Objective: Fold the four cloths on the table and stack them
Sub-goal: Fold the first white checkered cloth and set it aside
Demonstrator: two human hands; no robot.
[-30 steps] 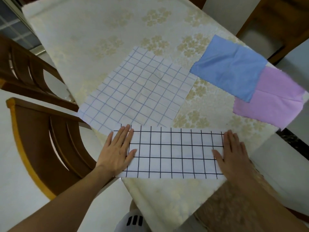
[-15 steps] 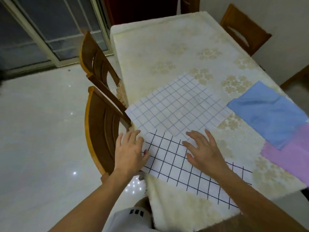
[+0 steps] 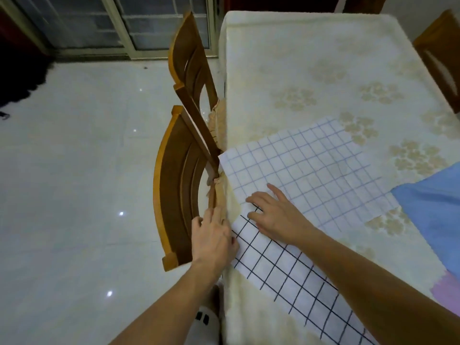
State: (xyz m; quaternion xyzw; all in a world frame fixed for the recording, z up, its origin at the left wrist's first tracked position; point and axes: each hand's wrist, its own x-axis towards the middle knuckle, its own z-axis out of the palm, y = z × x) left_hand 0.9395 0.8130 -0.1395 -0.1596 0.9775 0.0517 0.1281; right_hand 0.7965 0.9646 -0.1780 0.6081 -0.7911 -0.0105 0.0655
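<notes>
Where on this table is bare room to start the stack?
The far tablecloth beyond the blue-grid cloth is free. The near edge is crowded: black-grid cloth, both hands, blue cloth, purple cloth.

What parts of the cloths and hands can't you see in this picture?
Head view:
- Purple cloth: only a corner shows; the right edge cuts it off.
- Blue cloth: cut off by the right edge.
- Black-checked cloth: partly under the right hand and forearm.
- Left hand: fingertips hidden at the table edge.

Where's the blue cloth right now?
The blue cloth lies at the table's right edge in the head view, overlapping the light-grid cloth, with the purple cloth just below it.
</notes>
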